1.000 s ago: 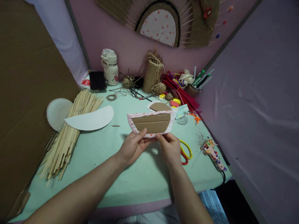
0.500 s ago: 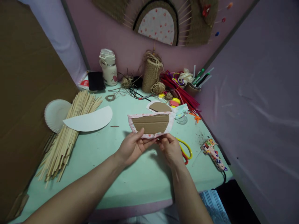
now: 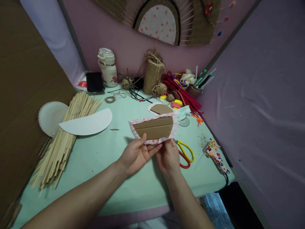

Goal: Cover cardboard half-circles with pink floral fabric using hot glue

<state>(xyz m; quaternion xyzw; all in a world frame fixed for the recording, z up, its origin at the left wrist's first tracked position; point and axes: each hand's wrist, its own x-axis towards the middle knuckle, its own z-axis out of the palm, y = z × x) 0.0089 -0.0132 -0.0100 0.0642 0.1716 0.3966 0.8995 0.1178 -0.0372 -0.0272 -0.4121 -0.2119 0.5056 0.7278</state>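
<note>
Both my hands hold up a half-round cardboard piece [image 3: 154, 127] edged with pink-patterned white fabric, just above the mint-green table [image 3: 100, 159]. My left hand [image 3: 137, 154] pinches its lower edge with the thumb on the cardboard face. My right hand [image 3: 168, 156] grips the lower edge beside it, fingers curled under. A smaller fabric-edged cardboard piece [image 3: 160, 109] lies on the table just behind.
Scissors with yellow and red handles [image 3: 186, 154] lie right of my hands, a patterned glue gun [image 3: 215, 156] near the right edge. A bundle of wooden sticks [image 3: 64, 140], a white half-disc [image 3: 87, 122] and a paper plate [image 3: 50, 117] lie left. Twine spools, pipe cleaners, pens and a bottle crowd the back.
The cardboard piece has tilted slightly, its right end raised. My right hand has shifted left along the lower edge, closer to my left hand. The view has drifted a little.
</note>
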